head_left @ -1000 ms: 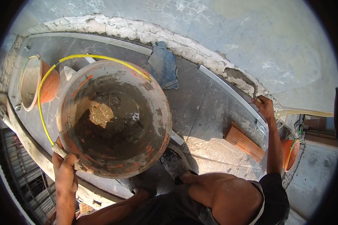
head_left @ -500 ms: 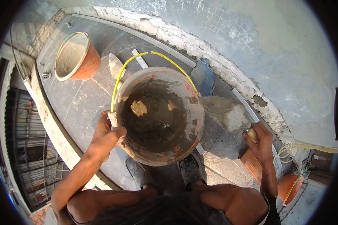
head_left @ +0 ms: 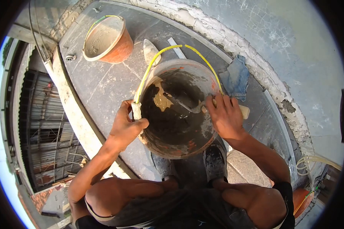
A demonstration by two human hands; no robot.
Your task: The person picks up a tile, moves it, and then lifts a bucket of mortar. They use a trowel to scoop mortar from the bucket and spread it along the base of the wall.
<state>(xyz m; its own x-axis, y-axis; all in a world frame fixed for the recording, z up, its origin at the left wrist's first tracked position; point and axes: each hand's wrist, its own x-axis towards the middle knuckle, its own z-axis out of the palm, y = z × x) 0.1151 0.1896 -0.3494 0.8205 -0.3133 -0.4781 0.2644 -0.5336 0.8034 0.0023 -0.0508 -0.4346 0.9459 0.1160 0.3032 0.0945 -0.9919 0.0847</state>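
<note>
Between my knees stands a mortar-smeared bucket [head_left: 179, 65] with a yellow wire handle [head_left: 151, 66] raised over its far side. Dark, wet cement mix lies inside it, with a sunlit patch on the surface. My left hand [head_left: 128, 128] is closed on the bucket's left rim, at the lower end of the handle. At the right rim, my right hand [head_left: 226, 116] is closed around the wooden handle of a trowel [head_left: 245, 111]. The trowel's metal neck reaches into the bucket; its blade is mostly hidden in the mix and shadow.
A smaller orange bucket [head_left: 120, 47] with grey mix stands at the far left. Near it lie a pointed trowel blade [head_left: 151, 52] and a pale flat strip [head_left: 176, 47]. Blue denim cloth [head_left: 236, 78] lies by the wall. Another orange bucket [head_left: 302, 200] sits at the lower right.
My right hand has brought the trowel from outside the bucket, on the right, to inside it. My left hand keeps its hold on the rim. The view has shifted.
</note>
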